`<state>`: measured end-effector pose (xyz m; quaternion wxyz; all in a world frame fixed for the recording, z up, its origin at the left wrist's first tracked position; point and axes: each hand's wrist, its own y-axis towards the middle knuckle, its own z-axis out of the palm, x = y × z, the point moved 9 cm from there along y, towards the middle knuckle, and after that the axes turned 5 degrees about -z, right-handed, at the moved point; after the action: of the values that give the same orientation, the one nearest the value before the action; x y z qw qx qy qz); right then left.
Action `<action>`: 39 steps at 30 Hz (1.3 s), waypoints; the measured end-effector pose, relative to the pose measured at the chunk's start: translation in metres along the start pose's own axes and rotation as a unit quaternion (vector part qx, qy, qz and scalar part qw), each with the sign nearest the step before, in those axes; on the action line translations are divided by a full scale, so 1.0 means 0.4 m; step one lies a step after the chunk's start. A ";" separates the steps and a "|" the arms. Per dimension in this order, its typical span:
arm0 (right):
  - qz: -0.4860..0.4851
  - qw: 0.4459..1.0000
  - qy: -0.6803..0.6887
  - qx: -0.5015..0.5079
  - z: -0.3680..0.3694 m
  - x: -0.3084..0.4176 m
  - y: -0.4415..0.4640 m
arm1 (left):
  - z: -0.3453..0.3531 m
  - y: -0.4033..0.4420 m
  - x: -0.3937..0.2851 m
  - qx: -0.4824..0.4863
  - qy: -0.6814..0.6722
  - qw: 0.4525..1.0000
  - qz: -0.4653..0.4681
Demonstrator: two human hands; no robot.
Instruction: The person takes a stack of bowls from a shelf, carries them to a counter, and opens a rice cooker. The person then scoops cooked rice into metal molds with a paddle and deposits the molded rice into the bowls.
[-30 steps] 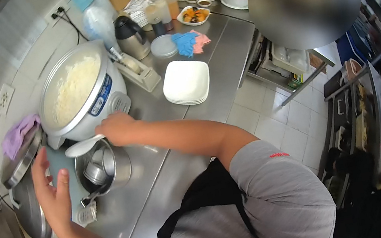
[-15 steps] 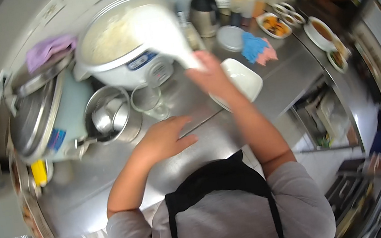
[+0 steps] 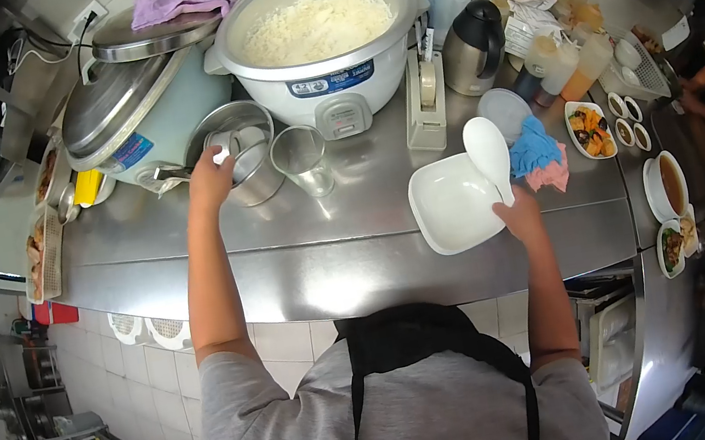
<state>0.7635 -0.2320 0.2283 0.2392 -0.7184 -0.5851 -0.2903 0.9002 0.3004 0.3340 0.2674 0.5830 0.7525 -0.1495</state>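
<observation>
Steel counter (image 3: 326, 229), white paddle (image 3: 486, 149) in right fingers (image 3: 508, 210), left fingers (image 3: 211, 165) over pot (image 3: 254, 186), hold unclear

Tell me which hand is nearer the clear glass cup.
Left. The left hand is at the round steel pot, just left of the clear glass cup; the right hand is farther off to the cup's right, holding a white oval spoon.

purple cloth (image 3: 181, 2) on steel lid (image 3: 145, 40) | thermos (image 3: 471, 56) beside tape dispenser (image 3: 426, 125) | orange-filled bottle (image 3: 590, 66)
</observation>
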 end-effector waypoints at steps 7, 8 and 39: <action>-0.039 0.993 -0.074 -0.079 -0.047 0.050 0.006 | 0.049 0.020 0.035 0.026 0.040 0.999 0.013; -0.053 0.992 -0.074 -0.089 -0.053 0.064 0.002 | 0.037 0.036 0.031 0.007 0.047 0.998 0.031; 0.104 0.994 0.039 0.006 0.274 0.329 -0.225 | 0.429 0.346 0.087 0.308 0.470 0.820 0.110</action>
<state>0.7098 -0.0466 0.2416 0.2952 -0.7623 -0.4992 -0.2874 1.0659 0.2740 0.1865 -0.2971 0.7132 0.6328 -0.0509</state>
